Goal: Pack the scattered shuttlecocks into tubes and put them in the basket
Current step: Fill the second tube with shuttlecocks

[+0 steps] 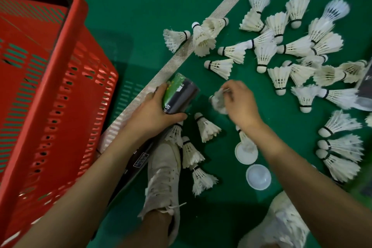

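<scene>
My left hand [156,111] grips a dark tube with a green label [180,94], held upright with its open end toward the camera. My right hand [239,102] pinches a blurred white shuttlecock [218,101] just right of the tube's mouth. Several white feather shuttlecocks [261,46] lie scattered on the green floor to the upper right, more at the right edge [342,153] and near my feet [206,129]. The red plastic basket [50,94] stands at the left, holding nothing that I can see.
Two white tube caps [246,152] [258,176] lie on the floor below my right hand. Another dark tube [138,162] lies under my left forearm. My white shoes [164,177] [281,225] stand at the bottom. A white court line [201,36] runs diagonally. A dark object [365,86] sits at the right edge.
</scene>
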